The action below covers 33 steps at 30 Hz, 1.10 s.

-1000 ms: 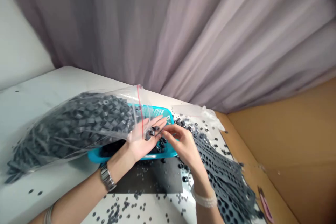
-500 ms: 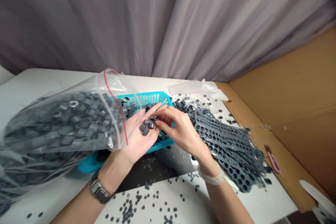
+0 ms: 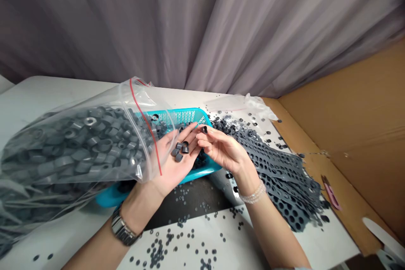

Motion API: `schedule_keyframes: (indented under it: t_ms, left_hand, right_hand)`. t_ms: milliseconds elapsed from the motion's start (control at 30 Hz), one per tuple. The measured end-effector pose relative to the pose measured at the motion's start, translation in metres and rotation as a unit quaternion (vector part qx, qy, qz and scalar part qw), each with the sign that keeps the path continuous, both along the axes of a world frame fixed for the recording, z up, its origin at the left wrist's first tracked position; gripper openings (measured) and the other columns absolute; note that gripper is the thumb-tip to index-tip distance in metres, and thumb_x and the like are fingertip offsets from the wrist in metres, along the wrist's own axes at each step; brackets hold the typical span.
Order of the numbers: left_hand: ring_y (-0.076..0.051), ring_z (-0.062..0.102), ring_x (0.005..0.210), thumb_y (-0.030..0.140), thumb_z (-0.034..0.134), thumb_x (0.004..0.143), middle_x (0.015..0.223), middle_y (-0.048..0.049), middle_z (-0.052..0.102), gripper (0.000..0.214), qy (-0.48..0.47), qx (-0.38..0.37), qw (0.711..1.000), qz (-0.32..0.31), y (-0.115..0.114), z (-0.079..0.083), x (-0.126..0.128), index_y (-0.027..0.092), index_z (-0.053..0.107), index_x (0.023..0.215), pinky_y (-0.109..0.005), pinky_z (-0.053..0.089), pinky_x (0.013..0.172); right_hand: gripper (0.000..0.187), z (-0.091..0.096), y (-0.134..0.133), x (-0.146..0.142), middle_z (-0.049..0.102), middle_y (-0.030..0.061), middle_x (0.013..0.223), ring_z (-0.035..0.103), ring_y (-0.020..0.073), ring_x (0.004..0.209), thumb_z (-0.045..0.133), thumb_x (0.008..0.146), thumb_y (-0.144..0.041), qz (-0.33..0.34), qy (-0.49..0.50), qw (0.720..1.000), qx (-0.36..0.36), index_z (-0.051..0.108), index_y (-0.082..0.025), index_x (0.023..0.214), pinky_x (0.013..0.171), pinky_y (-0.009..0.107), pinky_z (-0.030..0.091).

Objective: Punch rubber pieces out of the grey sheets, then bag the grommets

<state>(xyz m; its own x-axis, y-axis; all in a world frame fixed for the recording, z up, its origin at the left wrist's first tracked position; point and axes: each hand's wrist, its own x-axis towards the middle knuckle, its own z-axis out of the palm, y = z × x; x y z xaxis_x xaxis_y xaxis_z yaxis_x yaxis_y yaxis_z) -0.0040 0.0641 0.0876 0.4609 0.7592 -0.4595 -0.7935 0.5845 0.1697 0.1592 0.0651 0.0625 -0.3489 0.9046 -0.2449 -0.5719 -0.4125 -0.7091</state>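
Note:
My left hand lies palm up with its fingers stretched out, and several small dark grey caps rest on the palm. One small dark cap is pinched between the fingertips of my right hand, just right of the left fingers. A clear zip bag with a red strip, full of such caps, lies against my left wrist; its mouth overlaps the base of the left hand. Beneath both hands stands a turquoise plastic basket with dark caps inside, partly hidden by the hands and the bag.
Perforated dark rubber sheets are piled to the right, with loose bits around them. Small dark discs are scattered over the white table. A pink-handled cutter lies on the cardboard. A crumpled clear bag lies behind.
My right hand has lifted off the left palm and turned, bringing one cap up between its fingertips. The left hand stays open under the remaining caps. The view has shifted slightly.

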Motion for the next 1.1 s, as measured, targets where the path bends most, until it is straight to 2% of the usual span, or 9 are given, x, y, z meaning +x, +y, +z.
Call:
schedule_keyframes:
  t_ms: [200,333,400,500,567,667,767,900,1100]
  left_hand:
    - [-0.018,0.070,0.086,0.023,0.035,0.094,0.109,-0.0177,0.071,0.051,-0.008,0.014,1.000,-0.009,0.000,-0.004,-0.001,0.003,0.044,0.140,-0.029,0.057,0.079]
    - [-0.017,0.070,0.085,0.024,0.035,0.094,0.118,-0.0184,0.068,0.051,-0.011,0.015,1.000,-0.018,0.001,-0.008,-0.001,0.005,0.044,0.140,-0.028,0.057,0.078]
    - [-0.019,0.068,0.098,0.025,0.035,0.094,0.124,-0.0177,0.065,0.051,-0.006,0.022,1.000,-0.019,0.002,-0.010,0.000,0.005,0.044,0.140,-0.030,0.056,0.086]
    - [-0.021,0.059,0.118,0.027,0.035,0.094,0.131,-0.0170,0.061,0.052,0.007,0.032,0.999,-0.023,0.002,-0.011,0.002,0.004,0.043,0.140,-0.030,0.051,0.096]
    - [-0.021,0.058,0.120,0.027,0.035,0.095,0.131,-0.0183,0.060,0.051,0.023,0.028,0.999,-0.027,0.001,-0.008,0.003,0.004,0.045,0.139,-0.028,0.051,0.094]
    - [-0.022,0.063,0.114,0.028,0.033,0.096,0.127,-0.0212,0.062,0.050,0.051,0.019,0.998,-0.037,0.000,-0.003,0.003,0.003,0.047,0.137,-0.026,0.054,0.087]
    - [-0.022,0.067,0.105,0.029,0.032,0.096,0.120,-0.0214,0.066,0.052,0.050,0.021,0.997,-0.047,0.000,-0.001,0.002,0.002,0.045,0.138,-0.026,0.056,0.082]
    - [-0.022,0.067,0.105,0.032,0.033,0.096,0.117,-0.0214,0.067,0.054,0.042,0.006,0.998,-0.047,-0.001,-0.003,0.003,0.000,0.042,0.139,-0.027,0.056,0.086]
    - [-0.022,0.064,0.113,0.030,0.035,0.096,0.126,-0.0205,0.063,0.054,0.029,0.002,0.999,-0.034,0.000,-0.002,0.003,0.001,0.040,0.141,-0.029,0.053,0.094]
  right_hand:
    - [0.012,0.003,0.000,-0.002,0.074,0.0069,0.082,0.069,0.0128,0.073,0.061,0.081,-0.024,-0.004,-0.006,1.000,-0.016,0.066,-0.014,0.086,0.066,0.021,0.055]
    - [0.023,0.004,0.002,0.000,0.074,0.0127,0.086,0.068,0.0159,0.072,0.049,0.081,-0.030,0.014,-0.013,1.000,-0.017,0.064,-0.013,0.085,0.059,0.024,0.051]
    - [0.027,0.005,0.002,-0.001,0.071,0.0120,0.081,0.061,0.0128,0.059,0.044,0.081,-0.031,-0.009,-0.034,0.999,-0.014,0.064,-0.013,0.084,0.046,0.021,0.042]
    - [0.020,0.009,-0.001,-0.006,0.059,0.0007,0.063,0.036,0.0052,0.041,0.051,0.082,-0.032,-0.049,-0.131,0.990,0.013,0.061,-0.015,0.079,0.036,0.019,0.020]
    - [0.014,0.013,-0.005,-0.011,0.054,-0.0037,0.060,0.030,0.0043,0.043,0.060,0.081,-0.030,-0.033,-0.237,0.968,0.081,0.062,-0.016,0.081,0.039,0.020,0.021]
    - [0.015,0.017,-0.009,-0.015,0.058,-0.0023,0.068,0.042,0.0073,0.055,0.066,0.079,-0.026,0.015,-0.392,0.895,0.210,0.068,-0.017,0.091,0.053,0.023,0.035]
    - [0.017,0.016,-0.011,-0.014,0.063,0.0014,0.079,0.050,0.0109,0.065,0.064,0.082,-0.026,0.032,-0.462,0.851,0.249,0.071,-0.017,0.094,0.063,0.027,0.041]
    - [0.019,0.012,-0.009,-0.013,0.067,0.0036,0.080,0.056,0.0117,0.067,0.061,0.086,-0.032,0.034,-0.379,0.903,0.201,0.069,-0.015,0.090,0.065,0.028,0.045]
    - [0.021,0.007,-0.008,-0.012,0.045,-0.0073,0.050,0.023,0.0027,0.040,0.065,0.084,-0.034,-0.012,-0.271,0.959,0.077,0.063,-0.015,0.077,0.038,0.019,0.016]
